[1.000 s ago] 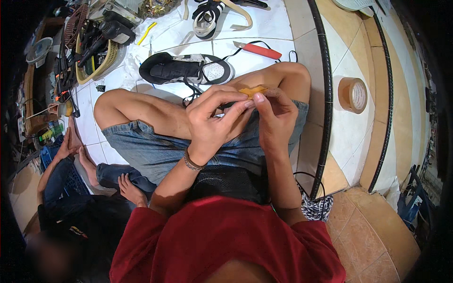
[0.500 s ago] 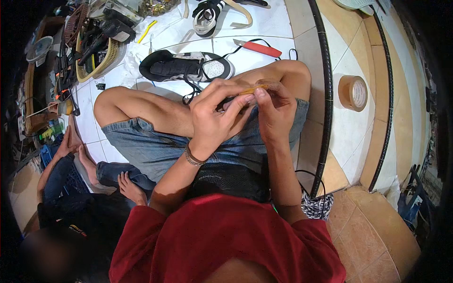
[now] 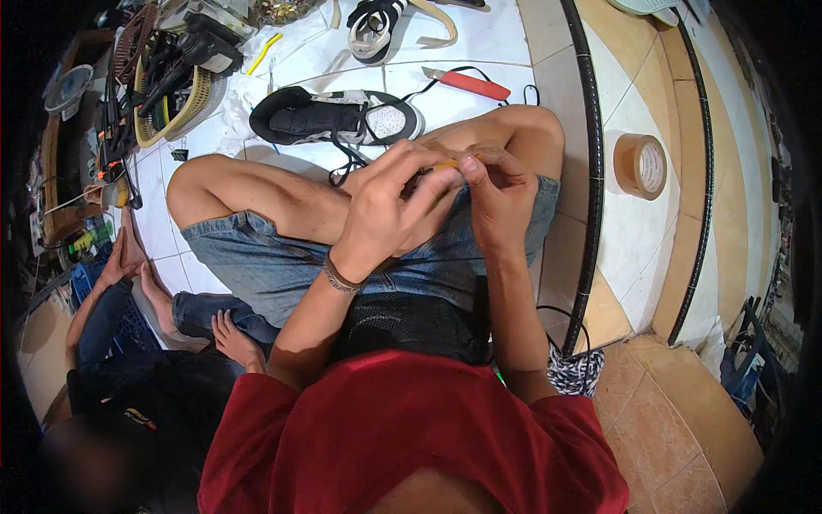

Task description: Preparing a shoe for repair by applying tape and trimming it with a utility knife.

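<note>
Between my two hands, above my lap, is a small yellowish-brown strip [image 3: 446, 164]; its exact kind I cannot make out. My left hand [image 3: 385, 201] pinches it with thumb and fingers. My right hand [image 3: 501, 201] grips its other end, thumb against the bent forefinger. Fingertips cover most of the strip. Beyond my crossed legs lies a black, grey and white sneaker [image 3: 330, 117] on its side, its black laces trailing toward my hands. Close to it rests a red utility knife [image 3: 469, 84] with its blade showing.
Farther off is another sneaker [image 3: 373, 34]. A yellow basket [image 3: 190, 120] of tools stands at the far left, near a yellow stick [image 3: 264, 53]. Brown tape [image 3: 640, 166] sits on the step to my right. At lower left sits another person, whose hand [image 3: 237, 340] rests near my left elbow.
Both hands stay nearly in place. My left thumb and fingers have shifted slightly, and less of the yellowish-brown strip shows between the fingertips.
</note>
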### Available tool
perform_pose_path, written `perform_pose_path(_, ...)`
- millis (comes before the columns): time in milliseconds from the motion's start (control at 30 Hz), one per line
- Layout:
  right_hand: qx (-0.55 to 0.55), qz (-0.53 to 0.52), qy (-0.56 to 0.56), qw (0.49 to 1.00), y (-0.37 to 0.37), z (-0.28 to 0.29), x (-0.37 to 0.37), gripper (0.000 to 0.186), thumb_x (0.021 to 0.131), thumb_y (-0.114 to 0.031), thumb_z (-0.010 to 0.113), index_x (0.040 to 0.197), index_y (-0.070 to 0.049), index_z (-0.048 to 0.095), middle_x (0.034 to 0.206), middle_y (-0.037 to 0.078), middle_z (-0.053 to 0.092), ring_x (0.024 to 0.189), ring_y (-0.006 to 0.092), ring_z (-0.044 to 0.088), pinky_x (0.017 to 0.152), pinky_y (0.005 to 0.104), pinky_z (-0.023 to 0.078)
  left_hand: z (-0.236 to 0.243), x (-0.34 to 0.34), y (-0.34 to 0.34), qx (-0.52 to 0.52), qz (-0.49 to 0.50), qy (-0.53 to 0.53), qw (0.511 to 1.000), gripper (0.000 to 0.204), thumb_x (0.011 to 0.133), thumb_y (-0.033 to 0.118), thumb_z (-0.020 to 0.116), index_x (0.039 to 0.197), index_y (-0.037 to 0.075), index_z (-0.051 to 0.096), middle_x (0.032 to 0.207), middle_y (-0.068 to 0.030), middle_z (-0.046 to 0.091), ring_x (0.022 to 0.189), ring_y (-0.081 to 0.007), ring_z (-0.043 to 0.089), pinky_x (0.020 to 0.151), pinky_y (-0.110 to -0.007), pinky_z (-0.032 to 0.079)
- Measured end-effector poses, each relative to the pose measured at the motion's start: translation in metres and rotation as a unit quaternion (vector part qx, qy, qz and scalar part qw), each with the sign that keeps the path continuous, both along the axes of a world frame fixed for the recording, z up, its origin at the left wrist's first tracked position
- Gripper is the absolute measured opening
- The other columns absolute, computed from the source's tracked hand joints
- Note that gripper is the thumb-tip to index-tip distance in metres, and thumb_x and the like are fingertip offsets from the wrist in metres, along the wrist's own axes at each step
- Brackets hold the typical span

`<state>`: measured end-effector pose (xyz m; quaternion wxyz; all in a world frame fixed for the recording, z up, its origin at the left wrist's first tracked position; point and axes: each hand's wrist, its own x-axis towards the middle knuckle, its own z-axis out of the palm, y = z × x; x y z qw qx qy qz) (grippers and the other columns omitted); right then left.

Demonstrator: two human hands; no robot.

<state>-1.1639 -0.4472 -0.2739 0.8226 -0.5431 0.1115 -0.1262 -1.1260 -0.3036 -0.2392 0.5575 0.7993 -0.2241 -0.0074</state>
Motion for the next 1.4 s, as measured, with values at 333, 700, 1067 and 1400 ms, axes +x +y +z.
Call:
perform_pose_path(333, 0.074, -0.004, 0.053, 0.996, 0.003, 0.001, -0.002, 0.009, 0.087, -0.002, 0.072, 0.092, 0.005, 0.07, 0.09, 0.007, 0.067, 0.083, 0.0125, 0.062, 0.076, 0.0258, 0.05, -0.017, 0.006, 0.001, 0.001, -0.049, -0.061, 0.997, 0.012, 0.089, 0.002, 0.066, 0.1, -0.003, 0.065, 0.076, -0.0139, 0.06, 0.067, -0.0274, 0.063, 0.061, -0.033, 0.048)
perform_pose_path(700, 0.022, 0.008, -0.02, 1.0, -0.006, -0.023, -0.007, 0.007, 0.084, -0.002, 0.076, 0.087, 0.004, 0.072, 0.089, 0.009, 0.068, 0.079, 0.0139, 0.062, 0.07, 0.0263, 0.049, -0.01, 0.003, 0.003, 0.027, -0.086, -0.004, 0.996, 0.012, 0.091, 0.008, 0.063, 0.099, -0.001, 0.062, 0.09, -0.0192, 0.065, 0.083, -0.0379, 0.065, 0.07, -0.041, 0.051)
perform_pose_path(1067, 0.036, 0.028, -0.04, 0.998, -0.002, -0.017, -0.005, 0.007, 0.082, 0.002, 0.075, 0.088, 0.004, 0.071, 0.087, 0.01, 0.067, 0.077, 0.0148, 0.063, 0.072, 0.0267, 0.05, -0.009, 0.001, 0.006, 0.004, -0.107, 0.079, 0.991, 0.011, 0.093, 0.01, 0.062, 0.09, 0.0, 0.057, 0.072, -0.0185, 0.06, 0.069, -0.0399, 0.062, 0.059, -0.04, 0.047)
perform_pose_path(1400, 0.019, -0.014, 0.01, 1.0, 0.006, -0.005, -0.008, 0.011, 0.081, -0.002, 0.078, 0.088, 0.005, 0.072, 0.093, 0.007, 0.063, 0.082, 0.0125, 0.058, 0.074, 0.0246, 0.046, -0.013, -0.001, 0.001, -0.006, -0.092, 0.045, 0.995, 0.008, 0.093, 0.007, 0.06, 0.096, 0.0, 0.057, 0.076, -0.0192, 0.058, 0.07, -0.0394, 0.06, 0.06, -0.04, 0.046)
